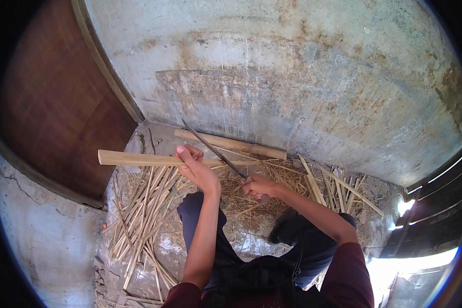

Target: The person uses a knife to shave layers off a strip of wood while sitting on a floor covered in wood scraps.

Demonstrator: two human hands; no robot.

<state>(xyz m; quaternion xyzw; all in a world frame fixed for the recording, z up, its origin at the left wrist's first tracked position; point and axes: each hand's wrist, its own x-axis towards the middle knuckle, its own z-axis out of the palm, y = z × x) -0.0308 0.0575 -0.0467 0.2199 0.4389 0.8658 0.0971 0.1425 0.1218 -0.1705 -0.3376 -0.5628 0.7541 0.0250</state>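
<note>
My left hand (197,168) is closed around a pale split bamboo strip (133,158), its thumb pressed along the top. The strip lies almost level, its broad end out to the left and its thinner end passing behind the knife blade to the right. In my right hand (259,186) is the handle of a long, dark-bladed knife (215,151), whose tip slants up and left toward the wall. The blade crosses the strip just right of my left hand; whether it touches the strip I cannot tell.
Many thin bamboo strips (141,218) are heaped on the left floor. More split pieces (338,191) lie at the right, and a round bamboo pole (231,142) rests along the stained wall (292,77). Shavings (246,211) cover the ground between my legs. A brown door (61,102) stands left.
</note>
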